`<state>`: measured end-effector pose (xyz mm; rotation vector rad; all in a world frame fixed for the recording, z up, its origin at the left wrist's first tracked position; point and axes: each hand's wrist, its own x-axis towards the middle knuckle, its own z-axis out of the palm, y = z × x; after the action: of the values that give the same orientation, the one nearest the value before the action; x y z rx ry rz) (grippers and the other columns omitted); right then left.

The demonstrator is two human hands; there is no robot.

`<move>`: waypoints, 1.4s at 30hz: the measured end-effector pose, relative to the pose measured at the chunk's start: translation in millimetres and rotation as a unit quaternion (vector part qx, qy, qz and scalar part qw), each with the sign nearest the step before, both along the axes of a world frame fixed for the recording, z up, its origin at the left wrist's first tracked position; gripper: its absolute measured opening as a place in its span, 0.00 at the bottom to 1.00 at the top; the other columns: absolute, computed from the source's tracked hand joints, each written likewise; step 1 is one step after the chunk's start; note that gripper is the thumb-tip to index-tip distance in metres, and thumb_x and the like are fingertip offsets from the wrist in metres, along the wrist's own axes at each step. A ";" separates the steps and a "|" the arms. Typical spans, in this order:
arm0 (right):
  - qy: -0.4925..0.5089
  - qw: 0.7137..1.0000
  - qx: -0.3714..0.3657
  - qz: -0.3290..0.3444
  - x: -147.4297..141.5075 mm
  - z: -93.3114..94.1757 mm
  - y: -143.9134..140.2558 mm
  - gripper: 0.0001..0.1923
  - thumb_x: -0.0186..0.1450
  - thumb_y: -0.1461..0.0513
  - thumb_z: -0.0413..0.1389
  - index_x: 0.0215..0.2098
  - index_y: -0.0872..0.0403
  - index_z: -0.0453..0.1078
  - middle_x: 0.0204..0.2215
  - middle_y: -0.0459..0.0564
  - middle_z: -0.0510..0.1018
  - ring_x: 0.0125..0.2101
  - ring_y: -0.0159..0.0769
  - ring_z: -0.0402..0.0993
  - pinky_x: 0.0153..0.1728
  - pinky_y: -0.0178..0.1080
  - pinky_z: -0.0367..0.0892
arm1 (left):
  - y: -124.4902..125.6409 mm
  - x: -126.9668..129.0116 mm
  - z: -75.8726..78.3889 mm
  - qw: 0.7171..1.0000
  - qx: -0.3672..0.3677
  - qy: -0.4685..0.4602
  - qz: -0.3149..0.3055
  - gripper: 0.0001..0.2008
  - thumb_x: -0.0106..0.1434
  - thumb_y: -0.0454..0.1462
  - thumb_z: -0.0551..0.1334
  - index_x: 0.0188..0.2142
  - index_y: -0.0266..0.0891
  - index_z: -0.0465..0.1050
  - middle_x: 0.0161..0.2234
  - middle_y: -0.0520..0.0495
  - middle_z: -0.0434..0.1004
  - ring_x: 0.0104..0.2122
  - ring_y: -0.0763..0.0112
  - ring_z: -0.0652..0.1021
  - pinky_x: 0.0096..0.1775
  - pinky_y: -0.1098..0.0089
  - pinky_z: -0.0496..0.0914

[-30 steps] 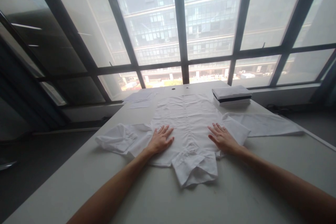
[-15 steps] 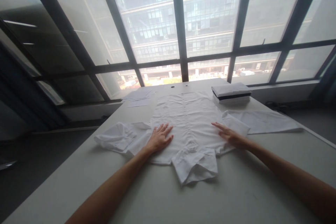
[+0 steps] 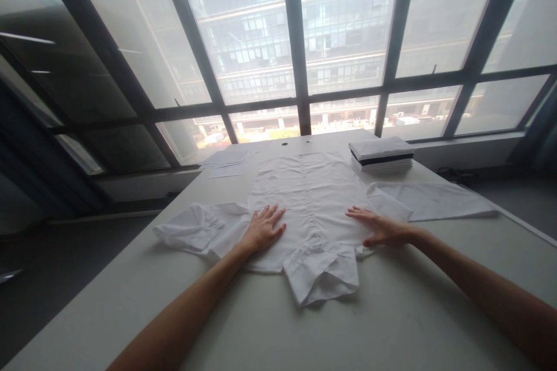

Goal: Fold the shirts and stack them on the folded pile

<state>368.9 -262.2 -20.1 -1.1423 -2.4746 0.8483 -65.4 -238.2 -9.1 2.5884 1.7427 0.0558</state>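
Note:
A white long-sleeved shirt [image 3: 300,191] lies spread on the table, its collar end toward me and its sleeves out to both sides. Gathered wrinkles run down its middle. My left hand [image 3: 265,229] rests flat on the shirt's left shoulder area, fingers spread. On the other side, my right hand [image 3: 378,227] lies over the right shoulder area near the sleeve, fingers stretched out and thumb apart. Neither hand grips the cloth. The collar [image 3: 322,275] sticks out toward me, folded and creased, between the two forearms.
The white table [image 3: 278,330] reaches to the windows. At its far right stands a stack of folded cloth [image 3: 381,153], white with a dark layer. Sheets of paper [image 3: 226,162] lie at the far left. Dark curtains hang at both sides.
My right hand has shifted slightly left and turned, its thumb now showing. My left hand stays in place on the shirt. The view has moved a little.

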 end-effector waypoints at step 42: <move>-0.016 0.998 -0.060 0.033 14.0 21.5 0.2 0.51 0.56 0.40 0.65 0.71 0.43 0.56 0.73 0.52 0.50 0.72 0.56 0.36 0.69 0.59 0.36 | 6.0 -3.1 -6.7 1.000 0.006 -0.010 -0.006 0.31 0.74 0.55 0.47 0.71 0.49 0.55 0.73 0.46 0.49 0.71 0.49 0.51 0.67 0.43 0.47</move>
<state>382.8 -262.0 1.4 -1.1259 -2.5296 1.0175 -68.5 -232.2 -15.8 2.5965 1.7259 0.0933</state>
